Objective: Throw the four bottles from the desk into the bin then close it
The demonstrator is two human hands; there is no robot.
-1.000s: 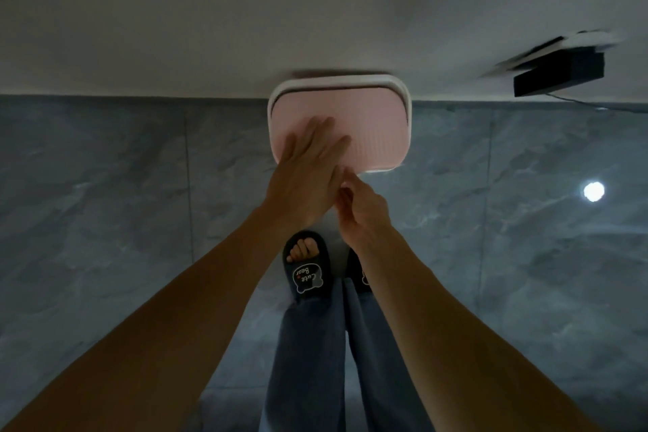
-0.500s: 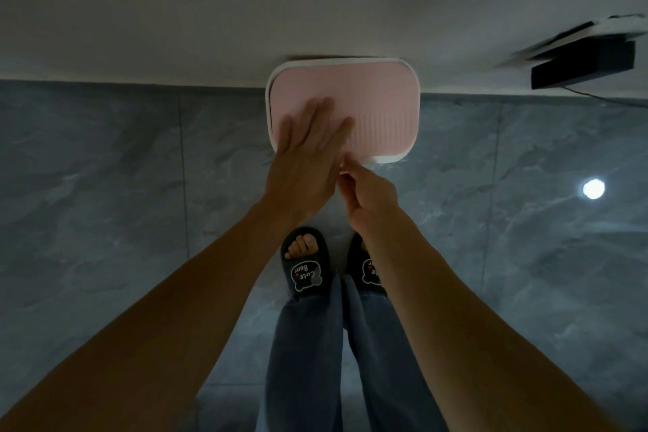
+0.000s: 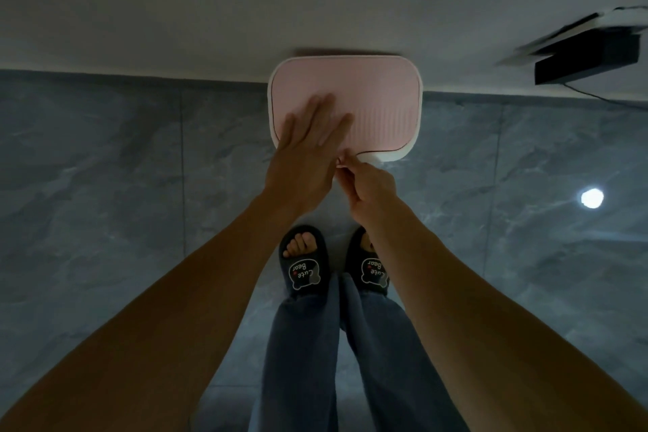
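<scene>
The bin (image 3: 345, 105) stands on the floor (image 3: 105, 186) against the wall, lid down. The left hand (image 3: 305, 154) lies flat on the pink lid (image 3: 382, 109), fingers (image 3: 324, 112) spread; the right hand (image 3: 370, 186) pinches at its front edge.

The only readable text is on the two dark slippers below the bin (image 3: 382, 105). The left slipper (image 3: 304, 265) carries a pale bear-shaped patch with the words "Cute Bear", printed upside down from this view. The right slipper (image 3: 373, 270) bears the same patch and the same "Cute Bear" wording, partly covered by the forearm. Nothing else bears legible writing.
</scene>
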